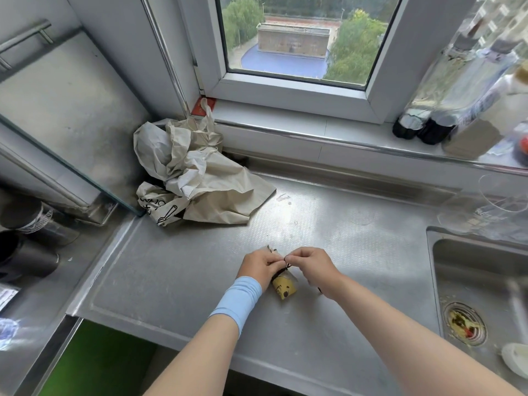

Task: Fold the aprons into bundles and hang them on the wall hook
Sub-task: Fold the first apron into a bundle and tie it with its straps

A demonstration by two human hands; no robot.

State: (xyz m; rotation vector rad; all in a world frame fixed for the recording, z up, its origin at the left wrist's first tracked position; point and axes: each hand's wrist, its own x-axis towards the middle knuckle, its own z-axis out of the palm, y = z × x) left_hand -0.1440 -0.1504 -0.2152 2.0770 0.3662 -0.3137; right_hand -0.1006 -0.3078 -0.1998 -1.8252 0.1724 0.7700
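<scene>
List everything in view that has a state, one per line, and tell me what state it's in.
Yellow apron bundle: folded small, lying on the counter, dark string being tied.
Left hand: gripping the bundle's top.
Right hand: fingers pinching the string.
Beige apron: unfolded, crumpled in the corner.
Window: shut.
Sink: no standing water, scraps in the drain strainer.

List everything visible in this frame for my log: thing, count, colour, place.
folded apron bundle: one, yellow, print, dark string, counter centre under the hands
loose aprons: a heap, count unclear, cream, back left corner
counter: one, steel
sink: one, steel, right; debris in drain
bottles: several, dark and clear, windowsill right
window: one, white frame
left hand: on bundle, blue wrist sleeve
right hand: pinching the string
</scene>
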